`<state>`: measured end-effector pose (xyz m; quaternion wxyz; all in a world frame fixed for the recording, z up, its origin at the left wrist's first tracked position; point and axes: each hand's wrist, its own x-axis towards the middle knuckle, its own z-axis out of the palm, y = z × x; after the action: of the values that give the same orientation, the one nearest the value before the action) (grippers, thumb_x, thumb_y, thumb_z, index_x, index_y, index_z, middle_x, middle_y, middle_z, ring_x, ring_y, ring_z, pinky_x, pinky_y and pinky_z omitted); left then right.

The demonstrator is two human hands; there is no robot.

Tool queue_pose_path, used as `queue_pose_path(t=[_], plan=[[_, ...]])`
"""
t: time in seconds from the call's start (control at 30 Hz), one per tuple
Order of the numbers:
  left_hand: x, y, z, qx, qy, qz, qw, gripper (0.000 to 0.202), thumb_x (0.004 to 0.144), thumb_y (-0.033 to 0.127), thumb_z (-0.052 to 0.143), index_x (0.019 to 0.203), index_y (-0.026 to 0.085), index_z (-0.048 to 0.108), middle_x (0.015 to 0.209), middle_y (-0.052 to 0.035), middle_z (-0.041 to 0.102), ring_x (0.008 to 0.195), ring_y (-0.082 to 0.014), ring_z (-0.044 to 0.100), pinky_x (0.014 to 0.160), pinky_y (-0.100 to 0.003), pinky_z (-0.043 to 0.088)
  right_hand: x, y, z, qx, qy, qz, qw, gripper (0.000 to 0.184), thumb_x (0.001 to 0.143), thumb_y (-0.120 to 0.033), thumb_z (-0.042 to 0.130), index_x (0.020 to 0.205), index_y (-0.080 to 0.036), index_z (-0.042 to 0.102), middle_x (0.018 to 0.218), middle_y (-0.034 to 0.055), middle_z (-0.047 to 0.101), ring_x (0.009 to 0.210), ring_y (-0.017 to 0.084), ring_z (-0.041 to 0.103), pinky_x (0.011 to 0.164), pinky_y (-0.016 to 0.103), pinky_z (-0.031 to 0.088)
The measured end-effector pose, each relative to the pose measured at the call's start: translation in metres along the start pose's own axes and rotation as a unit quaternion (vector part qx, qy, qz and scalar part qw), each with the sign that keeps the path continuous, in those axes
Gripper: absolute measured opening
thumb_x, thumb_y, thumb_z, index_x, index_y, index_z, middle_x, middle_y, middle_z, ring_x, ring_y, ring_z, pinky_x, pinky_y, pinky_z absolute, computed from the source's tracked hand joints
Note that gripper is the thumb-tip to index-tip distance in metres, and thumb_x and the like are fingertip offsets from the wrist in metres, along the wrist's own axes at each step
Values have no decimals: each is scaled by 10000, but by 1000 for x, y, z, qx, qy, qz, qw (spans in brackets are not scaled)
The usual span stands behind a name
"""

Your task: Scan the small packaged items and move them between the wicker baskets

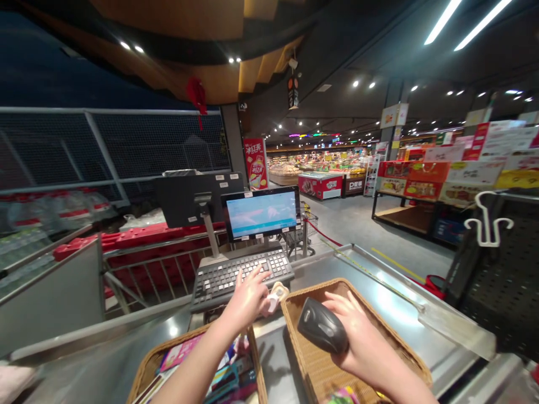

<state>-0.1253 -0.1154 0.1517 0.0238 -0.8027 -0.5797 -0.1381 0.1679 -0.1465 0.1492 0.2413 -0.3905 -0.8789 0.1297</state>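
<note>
My left hand (249, 294) is over the right part of a black keyboard (227, 275), its fingers stretched out onto the keys. Beside its thumb is a small white and pinkish thing (273, 302); I cannot tell whether the hand touches it. A black handheld barcode scanner (322, 325) is in my right hand (357, 331), above a wicker basket (290, 325) with a few colourful packages at its near end. Under my left forearm, a second wicker basket (145, 367) holds several colourful packages. Behind the keyboard, a monitor (261, 214) shows a lit blue and white screen.
A metal checkout counter (370, 266) spreads around the baskets. Left of the monitor stands another dark screen (181, 202), seen from behind. A white hook (488, 219) hangs on a black rack at right. Red crates and a railing (168, 252) lie beyond the counter.
</note>
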Motion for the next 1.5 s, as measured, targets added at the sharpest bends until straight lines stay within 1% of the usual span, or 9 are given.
queue_pose_path(t=[0.3,0.6,0.73,0.83,0.97,1.13,1.3,1.4,1.5], plan=[[-60,-28,1,-13,-32,-43,998,106,811,205,618,772,248,707,1392,-21,588,1440,-315,317,1147,-684,-31,10,-13,19,33,-48,-39,998,580,571,-107,547,1121,-249,666,1219,89,661,1332,363,465,1160,687,136],[-137,-49,3,-27,-113,-91,989,92,782,212,622,763,245,706,1372,-20,609,1412,-313,373,1156,-670,-1,16,-29,38,43,-73,-75,994,518,616,-129,572,1112,-238,673,1193,84,665,1328,351,466,1171,665,131],[-162,-50,4,-34,-149,-102,983,96,726,181,633,689,243,696,1369,-2,611,1411,-314,375,1165,-644,-20,19,-36,45,55,-80,-83,992,563,620,-126,577,1166,-244,647,1211,84,664,1327,349,468,1168,670,127],[-176,-45,6,-47,-192,-126,972,137,710,147,605,640,232,685,1359,-9,618,1419,-326,362,1176,-632,-4,21,-40,50,60,-87,-81,991,518,611,-125,583,1106,-250,671,1218,76,661,1321,344,475,1174,659,127],[-186,-36,13,-39,-211,-118,970,167,727,130,571,674,228,695,1427,-29,560,1429,-357,341,1166,-668,48,19,-37,54,68,-88,-72,991,566,605,-130,586,1153,-250,655,1225,79,658,1324,343,472,1173,655,138],[-164,-15,17,-33,-174,-76,981,120,826,207,569,832,233,686,1464,-71,516,1421,-329,360,1179,-654,101,6,-13,46,61,-55,-31,996,622,595,-126,582,1210,-214,621,1270,113,641,1312,357,487,1161,665,159],[-97,35,34,-77,-155,14,985,200,902,254,508,1013,239,674,1511,-95,453,1447,-305,317,1171,-667,124,-14,21,23,25,-16,38,999,583,570,-107,570,1143,-185,646,1289,135,633,1330,362,470,1171,638,180],[-50,72,65,-99,-174,85,976,230,876,307,568,1055,236,692,1531,-101,425,1470,-310,263,1175,-664,87,-26,39,10,11,-12,61,998,521,591,-120,583,1100,-191,667,1302,135,628,1339,362,462,1174,634,178],[-9,105,115,-87,-217,123,965,274,816,408,645,975,210,750,1519,-148,427,1465,-342,266,1185,-642,29,-37,55,1,8,-9,80,997,556,603,-130,598,1154,-187,651,1318,139,620,1342,365,460,1171,637,191]])
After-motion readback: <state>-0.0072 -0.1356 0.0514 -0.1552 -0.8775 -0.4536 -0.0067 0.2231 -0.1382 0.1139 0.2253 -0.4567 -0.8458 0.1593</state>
